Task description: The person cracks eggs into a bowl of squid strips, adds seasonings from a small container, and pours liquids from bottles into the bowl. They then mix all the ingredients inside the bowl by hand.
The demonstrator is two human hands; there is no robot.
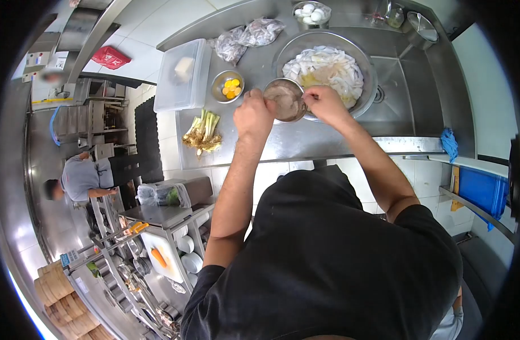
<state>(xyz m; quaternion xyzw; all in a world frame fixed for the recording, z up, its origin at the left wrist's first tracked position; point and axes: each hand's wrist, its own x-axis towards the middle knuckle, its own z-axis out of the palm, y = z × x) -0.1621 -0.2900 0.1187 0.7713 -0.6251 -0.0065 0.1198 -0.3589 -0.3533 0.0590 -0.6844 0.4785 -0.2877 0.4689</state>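
A small metal bowl (285, 101) with a pale brownish substance in it is held over the near left rim of a large steel basin. My left hand (254, 115) grips the bowl's left rim. At the bowl's right side is my right hand (327, 104), its fingers pinched on something dark and too small to name. The large basin (369, 68) holds white pieces (350, 71) with some yellowish liquid among them. To the left of my left hand stands a small bowl of egg yolks (231, 89).
A clear plastic box (182, 73), bagged food (246, 39) and green onions (202, 134) lie left. Behind the basin stands a container of eggs (311, 13); a metal pot (421, 29) is back right. Another person (87, 177) stands far left, beyond the counter.
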